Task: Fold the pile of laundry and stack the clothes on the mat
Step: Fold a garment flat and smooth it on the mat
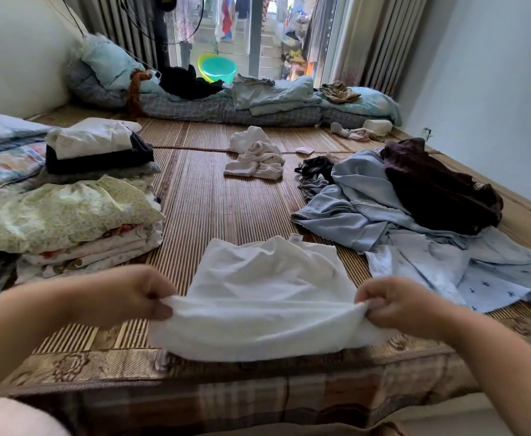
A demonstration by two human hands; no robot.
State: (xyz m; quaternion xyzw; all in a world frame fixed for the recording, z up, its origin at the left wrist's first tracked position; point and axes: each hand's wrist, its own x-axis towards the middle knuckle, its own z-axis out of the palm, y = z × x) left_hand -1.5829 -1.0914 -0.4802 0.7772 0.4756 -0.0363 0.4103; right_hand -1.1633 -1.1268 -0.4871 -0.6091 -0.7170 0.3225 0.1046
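Two hands hold one white garment point(267, 297) at the near edge of the woven mat point(201, 196), which serves as the landmark for everything else. The left hand point(132, 294) pinches the garment's near left corner, fingers curled round the cloth with the thumb underneath; the right hand point(389, 302) pinches the near right corner in the same way, so each grip is closed on the fabric. Both forearms reach in from the bottom corners, and the near hem is lifted and stretched between the hands while the far part of the garment lies flat on the mat.

Two folded stacks stand at the mat's left edge: a nearer one topped by a pale green floral piece point(69, 212), and, just behind it, one with a white piece over a dark one point(97, 146). Toward the mat's far middle lies one crumpled white heap point(256, 158). On the mat's right side spreads one unfolded pile: light blue clothes point(383, 215) with one dark maroon garment point(440, 187) on top and a dark striped item point(314, 176) at its left fringe. Beyond the mat's far end lies bedding point(242, 105), with one green basin point(218, 69) behind it
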